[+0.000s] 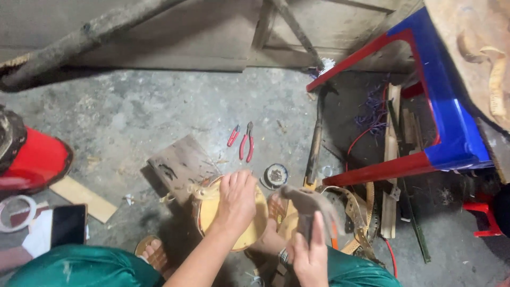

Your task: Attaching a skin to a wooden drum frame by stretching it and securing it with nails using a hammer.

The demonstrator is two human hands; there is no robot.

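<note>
Down between your knees, on the concrete floor point(159, 106), your left hand point(236, 199) lies flat on the round yellow wooden disc point(255, 228), fingers spread and pressing, not gripping. Your right hand point(309, 255) is clenched around a hammer point(305, 204) whose head is blurred, just right of the disc and slightly above it; its handle runs from your fist up toward the disc's right edge. Your left hand is the nearer one to the disc. Red-handled pliers point(246, 141) lie well apart, farther out.
</note>
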